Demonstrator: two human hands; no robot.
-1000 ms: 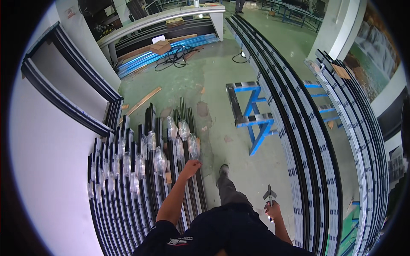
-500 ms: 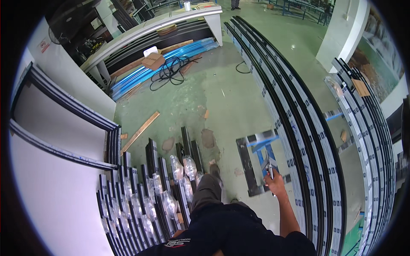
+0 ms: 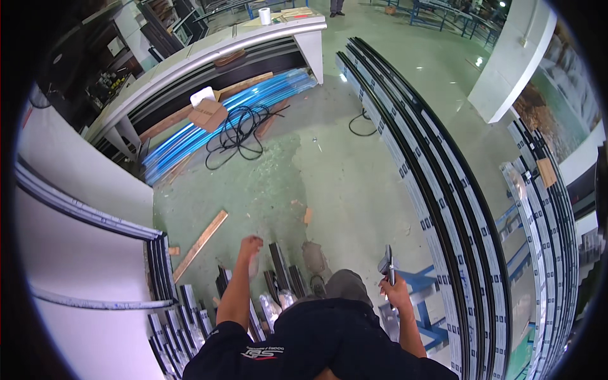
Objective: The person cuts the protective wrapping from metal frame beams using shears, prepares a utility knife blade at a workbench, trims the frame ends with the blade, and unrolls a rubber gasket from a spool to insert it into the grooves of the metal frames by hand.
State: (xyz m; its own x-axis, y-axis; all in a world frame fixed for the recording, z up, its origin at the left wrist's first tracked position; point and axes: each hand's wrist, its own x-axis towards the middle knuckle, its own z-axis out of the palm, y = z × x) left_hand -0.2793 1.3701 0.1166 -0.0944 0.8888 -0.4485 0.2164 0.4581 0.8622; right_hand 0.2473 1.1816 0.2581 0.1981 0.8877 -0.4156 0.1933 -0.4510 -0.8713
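My left hand (image 3: 251, 244) is closed in a fist, raised over a row of upright black frame sections (image 3: 190, 310) wrapped in clear plastic; it holds nothing that I can see. My right hand (image 3: 394, 289) grips a small grey hand tool (image 3: 387, 263) that points up from my fist, over a blue metal stand (image 3: 423, 297). My raised knee in grey trousers (image 3: 345, 285) sits between my two arms.
Long black-and-white profiles (image 3: 437, 190) lie along the green floor on the right, with another stack (image 3: 544, 209) further right. A grey workbench (image 3: 209, 54) stands at the back over blue bars (image 3: 221, 120), a cardboard box (image 3: 207, 114) and black cable (image 3: 244, 130). A wood strip (image 3: 200, 244) lies near my left hand.
My view has swung forward and left across the floor. My left arm has come up into view with a closed fist. My right hand still holds the tool, now lower right.
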